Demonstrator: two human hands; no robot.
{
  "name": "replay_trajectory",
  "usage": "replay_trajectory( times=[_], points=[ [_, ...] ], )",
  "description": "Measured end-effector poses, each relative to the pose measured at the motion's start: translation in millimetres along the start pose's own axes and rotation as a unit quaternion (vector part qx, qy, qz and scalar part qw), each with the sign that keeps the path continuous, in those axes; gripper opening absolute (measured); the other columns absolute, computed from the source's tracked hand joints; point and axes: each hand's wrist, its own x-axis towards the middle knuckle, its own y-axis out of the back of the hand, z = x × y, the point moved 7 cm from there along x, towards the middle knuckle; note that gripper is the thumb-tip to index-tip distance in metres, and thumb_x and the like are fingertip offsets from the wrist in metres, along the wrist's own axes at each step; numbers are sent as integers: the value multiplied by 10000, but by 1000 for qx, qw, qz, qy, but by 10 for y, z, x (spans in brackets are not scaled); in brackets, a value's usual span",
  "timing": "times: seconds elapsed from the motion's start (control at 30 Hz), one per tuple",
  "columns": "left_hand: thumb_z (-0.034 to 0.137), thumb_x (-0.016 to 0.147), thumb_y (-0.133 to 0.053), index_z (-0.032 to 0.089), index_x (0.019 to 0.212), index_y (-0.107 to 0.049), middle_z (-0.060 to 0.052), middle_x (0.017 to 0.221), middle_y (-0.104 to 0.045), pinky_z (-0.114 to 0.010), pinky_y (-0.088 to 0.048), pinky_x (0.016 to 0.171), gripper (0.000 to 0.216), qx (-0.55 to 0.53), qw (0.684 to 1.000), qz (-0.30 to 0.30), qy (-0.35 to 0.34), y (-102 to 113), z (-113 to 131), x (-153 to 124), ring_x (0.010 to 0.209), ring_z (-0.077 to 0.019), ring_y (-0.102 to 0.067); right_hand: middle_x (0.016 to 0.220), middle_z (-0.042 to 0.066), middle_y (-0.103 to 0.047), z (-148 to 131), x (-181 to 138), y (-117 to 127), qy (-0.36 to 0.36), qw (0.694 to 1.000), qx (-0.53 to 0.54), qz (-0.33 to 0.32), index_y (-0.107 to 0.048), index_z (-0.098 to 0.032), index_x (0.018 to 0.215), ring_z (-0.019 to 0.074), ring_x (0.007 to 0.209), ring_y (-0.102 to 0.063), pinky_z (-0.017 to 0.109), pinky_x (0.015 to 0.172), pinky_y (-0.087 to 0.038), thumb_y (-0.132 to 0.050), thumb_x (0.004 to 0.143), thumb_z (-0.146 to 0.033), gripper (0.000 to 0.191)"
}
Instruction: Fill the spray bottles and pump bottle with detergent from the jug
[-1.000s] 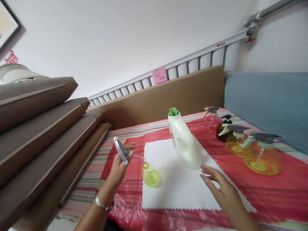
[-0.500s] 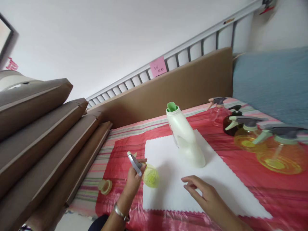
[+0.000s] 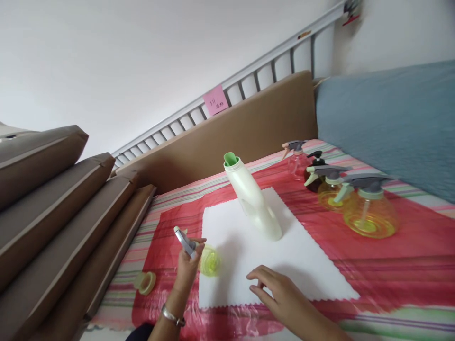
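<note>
My left hand (image 3: pixel 187 268) is closed on a grey spray trigger head (image 3: pixel 182 240), held right above the mouth of a small yellow-green spray bottle (image 3: pixel 209 261) that sits at the left edge of a white cloth (image 3: pixel 284 255). My right hand (image 3: pixel 280 293) hovers over the near edge of that cloth with fingers apart and curled, holding nothing. A white detergent bottle (image 3: pixel 253 203) with a green open spout stands on the cloth beyond the hands.
A loose yellow-green cap (image 3: pixel 145 282) lies left of my left hand on the red plastic sheet (image 3: pixel 391 255). Several spray bottles (image 3: pixel 368 213) stand at the right. Brown cushions (image 3: pixel 60 213) are stacked at the left; a blue blanket (image 3: pixel 391 123) lies at the right.
My left hand brought the trigger head down from raised to the small bottle's mouth. My right hand moved left and nearer. The view shifted right.
</note>
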Motion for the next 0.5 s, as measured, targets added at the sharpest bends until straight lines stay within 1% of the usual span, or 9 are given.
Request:
replay_trajectory(
  times=[0.1, 0.23, 0.33, 0.5],
  points=[
    [384, 703, -635, 144, 766, -656, -78, 801, -693, -336, -452, 773, 249, 2, 1000, 18, -2, 36, -43, 2, 790, -209, -620, 878, 12, -626, 38, -9, -33, -10, 1000, 14, -2, -572, -231, 959, 149, 774, -595, 272, 713, -422, -471, 859, -282, 151],
    [366, 712, -618, 148, 714, -673, -48, 728, -672, -317, -439, 764, 225, 16, 998, 67, -10, 115, -94, 1, 748, -189, -608, 850, 11, -638, 99, -24, -103, -27, 999, 42, -3, -586, -223, 938, 148, 738, -593, 269, 686, -424, -489, 843, -289, 151],
    [365, 719, -598, 143, 719, -682, -43, 709, -668, -313, -439, 738, 238, 26, 995, 98, -9, 145, -137, 4, 725, -188, -603, 854, 12, -645, 105, -39, -139, -29, 998, 53, -4, -595, -222, 922, 148, 735, -590, 269, 688, -422, -494, 835, -289, 149],
    [367, 698, -601, 131, 711, -701, -63, 704, -688, -298, -445, 662, 257, 32, 994, 101, -7, 93, -206, 34, 699, -203, -613, 857, 15, -645, 102, -50, -138, -36, 997, 69, 0, -605, -223, 909, 152, 742, -583, 272, 691, -407, -502, 820, -273, 146]
  ],
)
